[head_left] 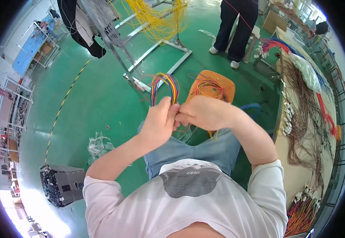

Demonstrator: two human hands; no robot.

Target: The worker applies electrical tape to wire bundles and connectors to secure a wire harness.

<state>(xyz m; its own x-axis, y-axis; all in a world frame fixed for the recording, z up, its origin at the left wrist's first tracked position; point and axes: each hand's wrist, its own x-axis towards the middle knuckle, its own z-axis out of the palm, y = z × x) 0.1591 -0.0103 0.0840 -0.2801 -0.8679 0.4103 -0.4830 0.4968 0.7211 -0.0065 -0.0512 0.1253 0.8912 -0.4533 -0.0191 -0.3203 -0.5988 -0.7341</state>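
My left hand [160,121] is closed around the base of a looped bundle of multicoloured wires [164,83] that arches above it. Touching the left hand at the fingertips, my right hand [204,112] pinches the same wires where the loop's ends meet. Both hands are raised in front of my chest, above my lap in blue jeans. Behind the right hand stands an orange stool [216,85] with a coil of coloured wires lying on its seat.
A workbench [287,174] on the right carries long brown wire harnesses with white connectors. Yellow wires hang from a metal rack [156,43] ahead. A person in dark trousers [236,27] stands beyond the stool. A dark box of parts [63,184] and a plastic bag [99,144] lie on the green floor.
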